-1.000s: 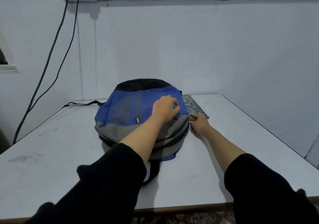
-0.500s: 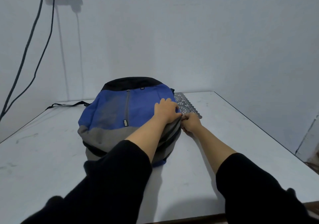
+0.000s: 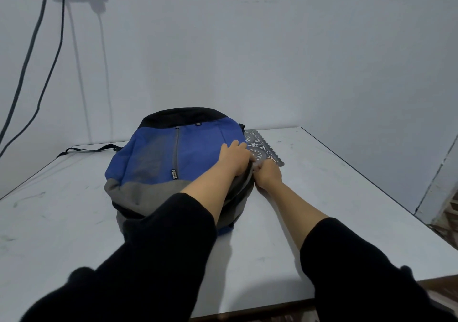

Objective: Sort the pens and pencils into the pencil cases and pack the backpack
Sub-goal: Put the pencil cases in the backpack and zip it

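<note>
Two cables point(image 3: 32, 61) are seen hanging down the wall at far left, clear of the work. A black strap point(image 3: 89, 149) is trailed flat across the worktop point(image 3: 334, 197) from the backpack point(image 3: 178, 158). The backpack is laid on its back near the middle of the worktop, front panel up, so that its side zips can be reached from above.

The left hand point(image 3: 235, 159) is laid over the backpack's right edge with its fingers curled down onto the fabric. This grip is judged to be meant to hold the panel taut and keep the backpack from sliding. The right hand point(image 3: 269, 175) is closed in a fist against the backpack's right side, just beside the left hand, at the zip line. A zip pull is probably pinched there, but it is hidden by the fingers.

A patterned mat point(image 3: 265, 148) is lying flat just beyond both hands, partly tucked under the backpack. No pens, pencils or cases are seen. Whether they are already packed cannot be told. The step in hand is judged to be working a zip.
</note>
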